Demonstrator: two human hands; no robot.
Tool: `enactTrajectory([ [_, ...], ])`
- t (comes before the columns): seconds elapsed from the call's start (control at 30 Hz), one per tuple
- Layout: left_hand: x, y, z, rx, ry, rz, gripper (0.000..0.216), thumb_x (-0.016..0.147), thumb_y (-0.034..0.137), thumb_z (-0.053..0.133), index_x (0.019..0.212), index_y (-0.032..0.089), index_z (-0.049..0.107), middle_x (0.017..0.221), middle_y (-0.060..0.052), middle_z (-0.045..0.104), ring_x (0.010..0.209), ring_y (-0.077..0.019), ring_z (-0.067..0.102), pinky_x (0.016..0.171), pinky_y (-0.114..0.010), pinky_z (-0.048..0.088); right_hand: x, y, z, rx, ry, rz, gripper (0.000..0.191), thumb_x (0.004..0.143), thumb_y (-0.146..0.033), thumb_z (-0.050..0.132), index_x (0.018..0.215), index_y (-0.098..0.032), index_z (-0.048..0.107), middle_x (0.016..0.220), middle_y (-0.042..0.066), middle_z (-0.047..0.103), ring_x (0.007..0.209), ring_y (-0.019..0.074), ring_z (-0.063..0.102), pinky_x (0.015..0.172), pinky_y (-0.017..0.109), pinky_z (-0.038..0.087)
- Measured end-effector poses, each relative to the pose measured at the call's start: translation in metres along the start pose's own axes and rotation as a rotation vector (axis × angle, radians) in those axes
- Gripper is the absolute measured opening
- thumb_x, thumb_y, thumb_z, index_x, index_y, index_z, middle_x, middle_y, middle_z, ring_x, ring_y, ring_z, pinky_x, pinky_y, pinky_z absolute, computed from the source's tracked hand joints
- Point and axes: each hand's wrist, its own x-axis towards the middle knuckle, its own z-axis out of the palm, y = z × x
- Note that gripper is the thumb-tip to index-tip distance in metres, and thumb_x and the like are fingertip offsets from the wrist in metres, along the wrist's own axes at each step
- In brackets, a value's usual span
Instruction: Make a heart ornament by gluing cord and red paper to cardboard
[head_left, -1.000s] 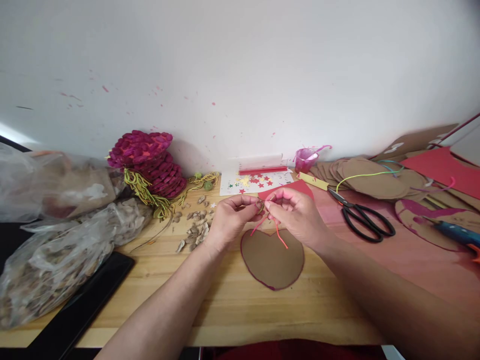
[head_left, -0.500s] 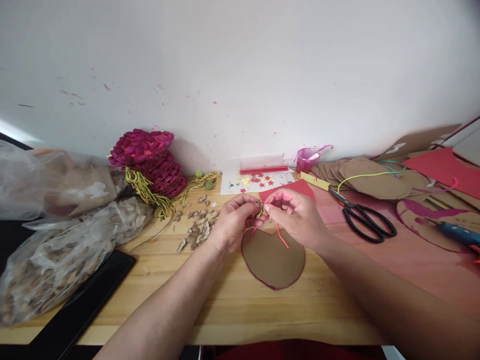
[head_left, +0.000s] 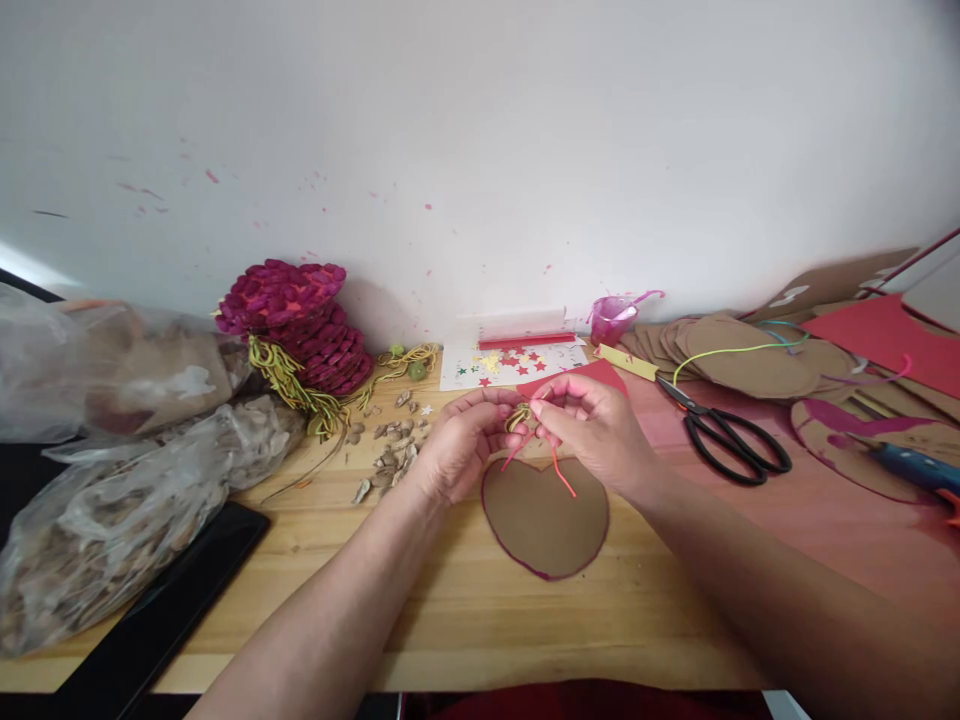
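Observation:
My left hand [head_left: 469,440] and my right hand [head_left: 589,420] meet above a brown cardboard heart [head_left: 547,525] with a purple edge. Between my fingertips is a small bunch of yellow-green cord [head_left: 519,416], pinched from both sides. A red-orange cord [head_left: 562,470] hangs below my fingers, its two ends lying over the top of the heart. Which fingers grip which strand is partly hidden. Just beyond the hands lies a piece of red paper [head_left: 600,376]. Loose nutshells [head_left: 390,460] are scattered left of my left hand.
A stack of purple shell-covered hearts [head_left: 300,325] with yellow-green cords stands back left, near bags of shells [head_left: 150,510]. Star cutouts lie on white paper [head_left: 457,375]. On the right are black-handled scissors [head_left: 735,445], cardboard pieces [head_left: 750,355], a blue glue gun [head_left: 911,465] and a purple-stained cup [head_left: 611,320].
My left fingers have loosened and spread slightly, so more of the cord bunch and the red-orange cord shows. My right hand stays nearly in place.

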Motion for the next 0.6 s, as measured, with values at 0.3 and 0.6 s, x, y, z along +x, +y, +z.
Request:
enactTrajectory([
  [0.3,-0.0014,-0.0011,-0.0005,-0.012,-0.060,-0.004,0.026,0.072,0.027,0.083,0.087,0.011,0.070,0.076,-0.004,0.069,0.063,-0.0104,0.066,0.061,-0.020,0.055,0.0003,0.0002,-0.0008,0.019,0.001,0.032,0.021,0.079,-0.034,0.074,0.076,-0.018,0.060,0.068,-0.001,0.064,0.054,0.0095,0.055,0.051,0.023,0.044],
  [0.6,-0.0006,-0.0037,-0.0016,-0.009,-0.056,0.032,0.035,0.066,0.034,0.089,0.083,0.011,0.069,0.074,-0.002,0.068,0.061,-0.0085,0.064,0.061,-0.019,0.053,-0.0003,0.0000,-0.0003,-0.010,0.007,0.026,0.020,0.079,-0.033,0.072,0.076,-0.018,0.060,0.069,0.000,0.065,0.055,0.0099,0.057,0.052,0.024,0.045],
])
